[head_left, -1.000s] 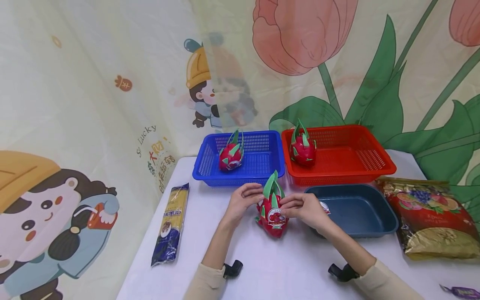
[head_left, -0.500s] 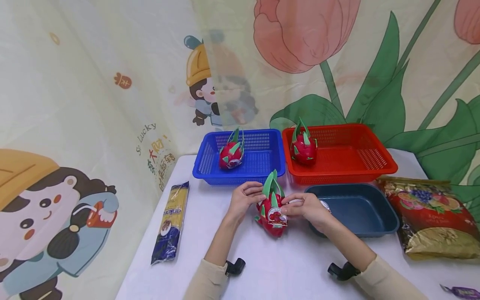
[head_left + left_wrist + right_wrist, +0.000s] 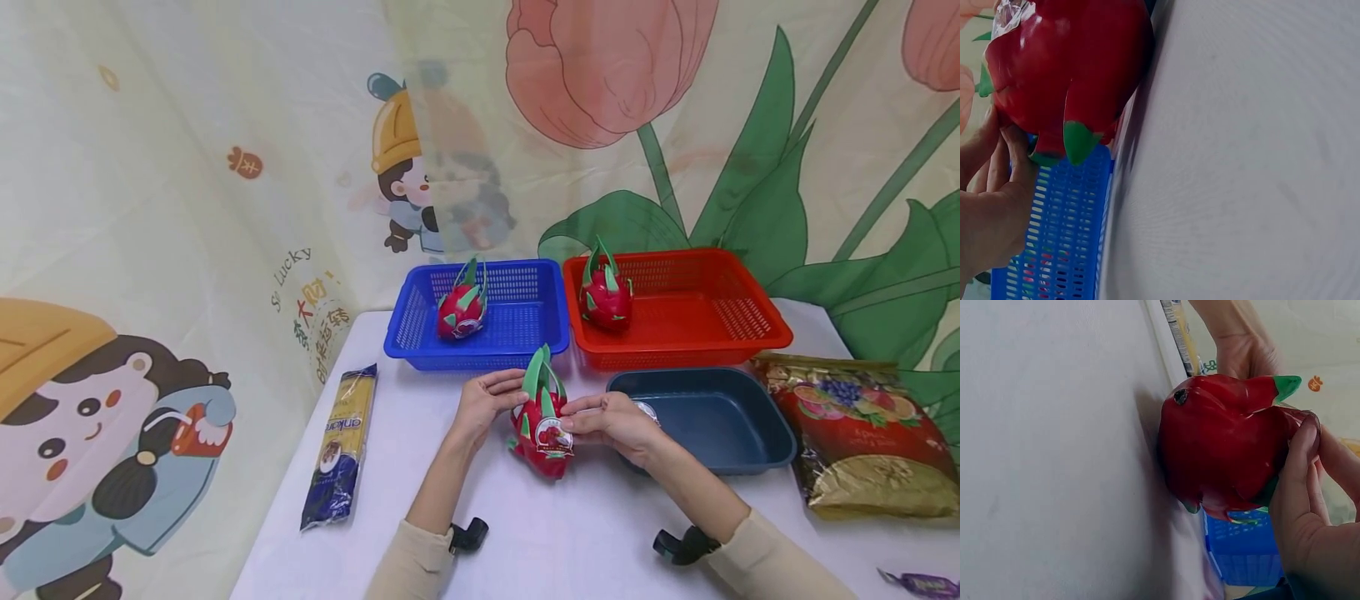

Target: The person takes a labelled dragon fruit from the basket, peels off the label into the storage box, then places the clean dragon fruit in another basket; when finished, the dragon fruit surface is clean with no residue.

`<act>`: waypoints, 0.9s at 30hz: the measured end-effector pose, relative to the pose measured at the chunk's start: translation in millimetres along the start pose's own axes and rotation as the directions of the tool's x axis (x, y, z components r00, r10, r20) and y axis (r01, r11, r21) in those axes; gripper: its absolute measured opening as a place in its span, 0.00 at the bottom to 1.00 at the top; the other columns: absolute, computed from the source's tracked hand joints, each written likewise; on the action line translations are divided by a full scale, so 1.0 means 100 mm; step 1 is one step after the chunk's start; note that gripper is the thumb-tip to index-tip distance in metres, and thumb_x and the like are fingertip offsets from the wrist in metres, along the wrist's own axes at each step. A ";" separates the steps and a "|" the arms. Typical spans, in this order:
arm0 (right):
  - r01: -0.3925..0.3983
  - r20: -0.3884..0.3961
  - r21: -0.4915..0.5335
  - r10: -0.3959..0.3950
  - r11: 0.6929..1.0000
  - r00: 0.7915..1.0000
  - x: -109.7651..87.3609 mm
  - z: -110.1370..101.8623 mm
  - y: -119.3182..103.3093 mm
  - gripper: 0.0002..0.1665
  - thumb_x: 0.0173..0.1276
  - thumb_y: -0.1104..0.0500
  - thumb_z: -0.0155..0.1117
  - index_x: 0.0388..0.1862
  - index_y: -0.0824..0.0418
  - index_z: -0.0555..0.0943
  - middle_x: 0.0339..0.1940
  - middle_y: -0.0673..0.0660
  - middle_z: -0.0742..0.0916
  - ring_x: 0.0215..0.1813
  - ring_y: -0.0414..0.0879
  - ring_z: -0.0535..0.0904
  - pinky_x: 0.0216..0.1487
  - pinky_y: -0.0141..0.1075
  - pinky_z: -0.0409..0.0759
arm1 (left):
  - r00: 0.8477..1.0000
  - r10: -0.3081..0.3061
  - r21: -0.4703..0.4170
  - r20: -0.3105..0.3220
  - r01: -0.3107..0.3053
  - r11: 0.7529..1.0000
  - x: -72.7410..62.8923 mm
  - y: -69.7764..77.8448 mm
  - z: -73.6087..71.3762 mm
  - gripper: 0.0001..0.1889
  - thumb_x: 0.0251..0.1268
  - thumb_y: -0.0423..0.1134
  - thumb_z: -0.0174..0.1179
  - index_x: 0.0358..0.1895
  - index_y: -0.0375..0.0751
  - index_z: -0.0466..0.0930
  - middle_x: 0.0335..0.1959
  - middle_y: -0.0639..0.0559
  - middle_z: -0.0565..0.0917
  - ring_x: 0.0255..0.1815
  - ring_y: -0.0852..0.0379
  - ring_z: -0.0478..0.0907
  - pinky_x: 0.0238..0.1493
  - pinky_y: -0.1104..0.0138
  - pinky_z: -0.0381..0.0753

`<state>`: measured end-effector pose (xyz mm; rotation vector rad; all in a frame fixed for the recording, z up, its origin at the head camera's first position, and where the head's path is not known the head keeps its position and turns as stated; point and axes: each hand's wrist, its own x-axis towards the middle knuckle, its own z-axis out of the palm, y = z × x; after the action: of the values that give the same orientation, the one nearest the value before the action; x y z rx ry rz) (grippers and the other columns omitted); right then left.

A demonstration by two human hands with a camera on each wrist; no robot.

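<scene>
A red dragon fruit (image 3: 534, 454) with green leaf tips is at the middle of the white table, leaves pointing away. My left hand (image 3: 483, 408) holds its left side, thumb and fingers against the skin in the left wrist view. On the fruit's near face is a round red-and-white sticker (image 3: 550, 436). Thumb and fingers of my right hand (image 3: 618, 423) pinch at that sticker's right edge. In the right wrist view the fruit's smooth red underside (image 3: 1216, 447) shows close over the table, and the sticker's face is turned away there.
Behind stand a blue basket (image 3: 525, 325) and a red basket (image 3: 690, 317), each with one dragon fruit. A dark teal basin (image 3: 712, 425) sits right, another sticker (image 3: 647, 410) at its left rim. Packets flank the table: pasta-like (image 3: 341, 450), red-gold bag (image 3: 870, 433), purple wrapper (image 3: 926, 583).
The dragon fruit has tipped slightly, its leaves shifting left. Both hands stay at nearly the same places, the right still at the sticker's edge.
</scene>
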<state>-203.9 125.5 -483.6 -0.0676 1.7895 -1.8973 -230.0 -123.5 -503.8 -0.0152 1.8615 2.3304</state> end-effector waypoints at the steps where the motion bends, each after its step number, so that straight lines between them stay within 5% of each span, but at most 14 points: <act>1: -0.006 0.008 0.009 0.006 1.000 1.000 -0.01 0.00 0.00 0.22 0.69 0.58 0.74 0.56 0.71 0.85 0.48 0.60 0.91 0.49 0.50 0.89 0.55 0.45 0.88 | 1.000 -0.006 0.000 0.001 0.006 1.000 0.00 0.00 0.00 0.22 0.60 0.22 0.72 0.59 0.29 0.85 0.49 0.40 0.90 0.45 0.56 0.89 0.47 0.69 0.89; 7: 0.010 0.051 0.061 -0.013 0.998 0.999 -0.12 0.01 -0.11 0.24 0.72 0.58 0.71 0.61 0.71 0.83 0.49 0.57 0.91 0.50 0.49 0.89 0.56 0.43 0.88 | 1.000 -0.023 -0.038 0.017 0.023 0.999 -0.01 -0.02 -0.01 0.22 0.61 0.20 0.69 0.60 0.26 0.83 0.49 0.39 0.90 0.45 0.56 0.89 0.49 0.67 0.89; 13: 0.081 0.008 -0.008 -0.081 0.997 0.997 -0.16 -0.10 -0.31 0.32 0.72 0.55 0.72 0.68 0.71 0.77 0.51 0.57 0.90 0.52 0.49 0.88 0.62 0.49 0.85 | 1.000 -0.014 -0.069 0.020 0.016 0.997 -0.02 -0.02 -0.02 0.22 0.61 0.18 0.68 0.60 0.25 0.82 0.48 0.40 0.90 0.43 0.56 0.90 0.49 0.67 0.89; 27: 0.075 0.010 -0.087 -0.075 0.993 0.997 -0.25 -0.65 -0.59 0.21 0.75 0.58 0.68 0.64 0.62 0.83 0.51 0.56 0.89 0.51 0.50 0.88 0.55 0.43 0.88 | 0.999 -0.024 -0.064 0.033 0.027 0.998 -0.04 -0.01 -0.05 0.23 0.61 0.20 0.68 0.62 0.26 0.81 0.47 0.43 0.91 0.43 0.57 0.89 0.50 0.67 0.89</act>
<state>-227.4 194.5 -427.8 -0.1746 1.8897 -1.8665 -226.2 -128.8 -505.4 -0.0086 1.7609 2.3580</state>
